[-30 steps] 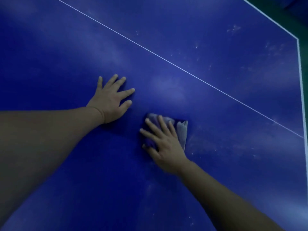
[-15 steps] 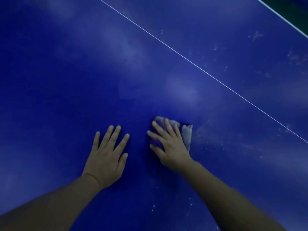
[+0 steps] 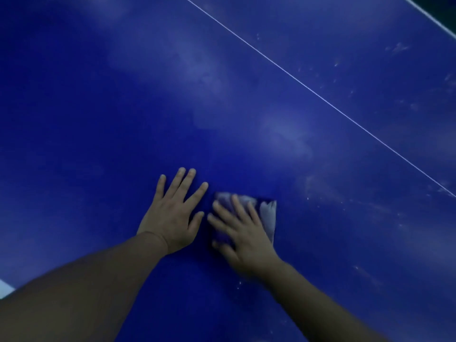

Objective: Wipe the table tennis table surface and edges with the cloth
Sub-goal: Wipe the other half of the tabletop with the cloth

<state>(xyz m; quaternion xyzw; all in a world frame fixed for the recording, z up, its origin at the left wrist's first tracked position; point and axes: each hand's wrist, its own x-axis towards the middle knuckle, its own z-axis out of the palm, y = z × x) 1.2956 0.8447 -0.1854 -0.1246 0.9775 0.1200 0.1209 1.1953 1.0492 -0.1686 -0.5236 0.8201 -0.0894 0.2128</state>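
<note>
Bottom left corner: small pale patch just beyond the edge of the blue table tennis table; not possible to tell what it is. Left forearm coming in from the lower left, bare, lying across the blue surface. Left hand flat on the table, palm down, fingers straight and spread wide, holding nothing. Just beside it to the right, almost touching at the thumb: right hand, also palm down, fingers straight and a little apart, pressing on the cloth. Cloth folded, pale bluish, lying flat on the table under the right fingers, with its pale right part visible past the hand. Right hand slightly blurred. Right forearm going out to the lower right. Further right and above: thin white line crossing the table diagonally, well apart from both hands. Pale dusty smears and small white specks on the surface, mostly right of the cloth and beyond the line. Top right corner: white border stripe of the table.
</note>
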